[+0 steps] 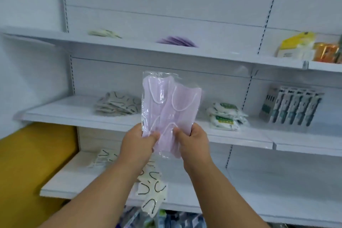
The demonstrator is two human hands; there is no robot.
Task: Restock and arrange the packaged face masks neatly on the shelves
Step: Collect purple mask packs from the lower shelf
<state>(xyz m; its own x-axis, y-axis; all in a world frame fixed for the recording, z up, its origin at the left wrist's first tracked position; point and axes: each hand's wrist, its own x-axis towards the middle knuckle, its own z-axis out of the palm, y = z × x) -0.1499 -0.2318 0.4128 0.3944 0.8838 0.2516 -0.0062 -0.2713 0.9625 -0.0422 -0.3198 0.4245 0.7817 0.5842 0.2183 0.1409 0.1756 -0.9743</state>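
While both hands are pinching its lower end, the mask pack [167,109] is standing upright in the air before the middle shelf [77,116]. Left hand [138,143] and right hand [193,139] are curling their fingers around the clear wrapper, thumbs in front.

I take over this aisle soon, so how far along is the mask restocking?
Partly done. A purple stack lies on the top shelf, a patterned pile on the middle one. Both the left hand and right hand hold clear purple mask packs. Patterned packs below lie scattered, unsorted.
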